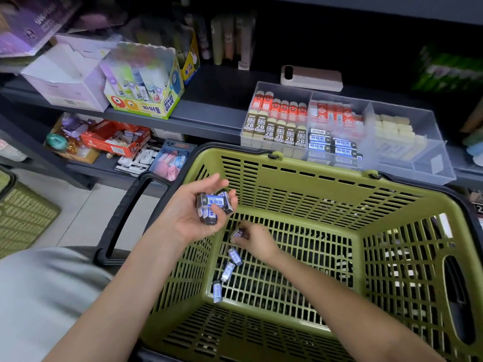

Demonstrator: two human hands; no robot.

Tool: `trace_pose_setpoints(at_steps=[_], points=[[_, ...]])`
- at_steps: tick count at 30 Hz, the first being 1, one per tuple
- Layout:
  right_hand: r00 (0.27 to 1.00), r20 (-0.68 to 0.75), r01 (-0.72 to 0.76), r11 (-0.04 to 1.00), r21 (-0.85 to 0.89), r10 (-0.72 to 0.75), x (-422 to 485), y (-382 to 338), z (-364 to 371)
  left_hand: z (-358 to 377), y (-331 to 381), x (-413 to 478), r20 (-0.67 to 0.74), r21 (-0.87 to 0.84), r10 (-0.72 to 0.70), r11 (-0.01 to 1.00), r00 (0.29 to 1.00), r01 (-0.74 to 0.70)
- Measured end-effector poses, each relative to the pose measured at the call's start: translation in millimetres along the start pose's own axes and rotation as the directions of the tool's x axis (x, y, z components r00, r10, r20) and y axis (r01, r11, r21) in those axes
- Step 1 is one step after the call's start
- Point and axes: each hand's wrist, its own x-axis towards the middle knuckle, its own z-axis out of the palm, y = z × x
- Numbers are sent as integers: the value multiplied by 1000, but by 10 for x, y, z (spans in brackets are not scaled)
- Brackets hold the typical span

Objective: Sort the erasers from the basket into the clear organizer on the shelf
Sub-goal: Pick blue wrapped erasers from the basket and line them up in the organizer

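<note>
The left hand (194,218), palm up over the olive-green slotted plastic basket's (313,194) left wall, cups a clutch of black erasers in blue-and-white sleeves (213,205) in loosely curled fingers. The right hand (258,241), down inside the basket, pinches 1 matching eraser (237,233). 3 more erasers (228,270) lie on the basket floor. The clear plastic compartmented organizer (431,163) sits on the dark grey shelf (214,111) just beyond the basket.

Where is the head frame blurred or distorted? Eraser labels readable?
Head view: blur smears the upper shelf, e.g. the purple cardboard box; the wide-angle lens bows the green plastic basket rim; the blue-labelled black erasers in the left hand read fairly sharp, while the single eraser pinched by the right hand is blurred.
</note>
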Motion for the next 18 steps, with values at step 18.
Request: trace_pose_setpoints(at_steps=[18], points=[[935, -200, 323, 937, 131, -294, -576, -1017, -1207, 45, -153, 0, -56, 395, -141, 906, 989, 151]])
